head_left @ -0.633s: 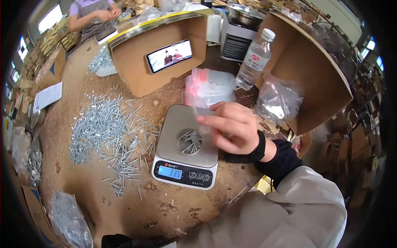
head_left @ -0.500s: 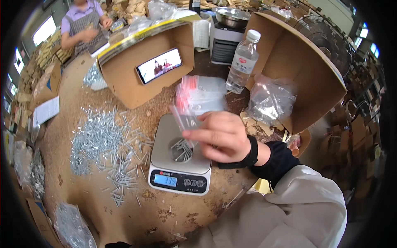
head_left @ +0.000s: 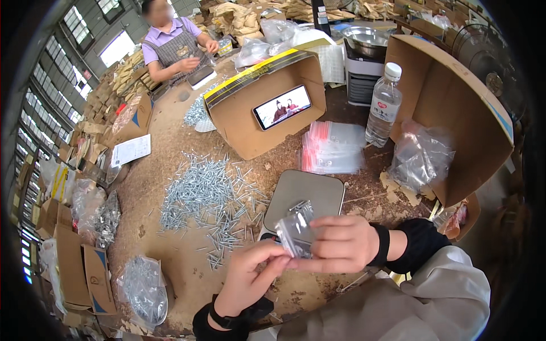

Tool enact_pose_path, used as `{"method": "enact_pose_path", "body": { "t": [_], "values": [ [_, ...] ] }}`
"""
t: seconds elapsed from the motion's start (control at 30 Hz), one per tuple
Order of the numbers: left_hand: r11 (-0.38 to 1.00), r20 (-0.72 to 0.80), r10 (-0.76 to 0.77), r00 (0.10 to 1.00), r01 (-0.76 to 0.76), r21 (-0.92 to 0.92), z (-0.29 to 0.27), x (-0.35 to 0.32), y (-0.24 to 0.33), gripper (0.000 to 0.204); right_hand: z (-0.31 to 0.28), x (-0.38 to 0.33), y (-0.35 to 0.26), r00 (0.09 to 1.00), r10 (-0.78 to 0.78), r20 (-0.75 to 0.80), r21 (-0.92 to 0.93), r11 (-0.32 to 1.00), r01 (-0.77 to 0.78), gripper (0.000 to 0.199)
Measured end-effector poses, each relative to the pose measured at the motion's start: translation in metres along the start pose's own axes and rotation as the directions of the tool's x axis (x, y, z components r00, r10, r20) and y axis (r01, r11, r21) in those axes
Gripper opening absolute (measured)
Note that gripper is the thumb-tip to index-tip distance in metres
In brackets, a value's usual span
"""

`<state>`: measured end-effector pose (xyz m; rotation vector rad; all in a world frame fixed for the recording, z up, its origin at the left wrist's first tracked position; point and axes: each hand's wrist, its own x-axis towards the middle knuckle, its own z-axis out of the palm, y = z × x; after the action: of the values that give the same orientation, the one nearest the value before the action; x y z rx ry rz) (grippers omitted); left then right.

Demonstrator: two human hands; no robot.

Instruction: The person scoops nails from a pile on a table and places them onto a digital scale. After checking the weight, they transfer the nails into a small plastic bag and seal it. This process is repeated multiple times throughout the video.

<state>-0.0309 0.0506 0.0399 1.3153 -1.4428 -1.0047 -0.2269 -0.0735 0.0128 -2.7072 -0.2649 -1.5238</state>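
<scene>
A small clear zip bag (head_left: 296, 236) is between my two hands, over the near part of the digital scale (head_left: 310, 184). My left hand (head_left: 256, 270) pinches its lower edge between thumb and fingers. My right hand (head_left: 344, 244) is closed at the bag's right side, its fingertips partly hidden. A few slender silver fasteners (head_left: 304, 209), screws or nails, show at the bag's upper end; whether they are inside it or behind it I cannot tell. The scale's display is mostly covered. A large pile of the same fasteners (head_left: 202, 190) lies to the left.
Red-edged zip bags (head_left: 333, 148) lie stacked beyond the scale. A phone (head_left: 282, 107) leans in an open cardboard box (head_left: 239, 125). A water bottle (head_left: 383, 108) and crumpled plastic (head_left: 421, 156) stand near another box (head_left: 449, 102). Across the table works a person (head_left: 176, 48).
My left hand has come into view and gripped the bag. My right hand has moved nearer to me with the bag, away from the stack. The whole view has shifted.
</scene>
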Motion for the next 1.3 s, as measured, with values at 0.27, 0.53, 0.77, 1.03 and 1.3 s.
{"method": "enact_pose_path", "body": {
  "t": [0.27,0.53,0.77,1.03,1.3],
  "values": [
    [0.984,0.004,-0.023,1.0,0.023,-0.177,0.006,-0.013,-0.037,0.012,0.004,-0.005,-0.016,0.987,-0.029,0.156,0.105,0.994,0.012,0.032],
    [0.974,0.067,-0.108,0.992,0.12,-0.191,0.012,-0.017,-0.04,0.022,0.002,-0.006,-0.015,0.946,-0.111,0.304,0.128,0.989,0.075,0.026],
    [0.79,0.171,-0.157,0.973,0.228,-0.57,0.015,-0.021,-0.042,0.02,0.006,-0.01,-0.019,0.958,-0.138,0.252,0.155,0.983,0.101,0.03],
    [0.924,0.107,-0.02,0.994,0.059,-0.378,0.022,-0.018,-0.044,0.021,0.004,-0.009,-0.017,0.944,-0.145,0.297,0.189,0.978,0.091,0.026],
    [0.963,0.186,-0.142,0.972,0.179,-0.203,0.026,-0.031,-0.061,0.022,0.004,-0.004,-0.012,0.982,0.018,0.188,0.408,0.908,-0.095,0.024]
  ]
}}
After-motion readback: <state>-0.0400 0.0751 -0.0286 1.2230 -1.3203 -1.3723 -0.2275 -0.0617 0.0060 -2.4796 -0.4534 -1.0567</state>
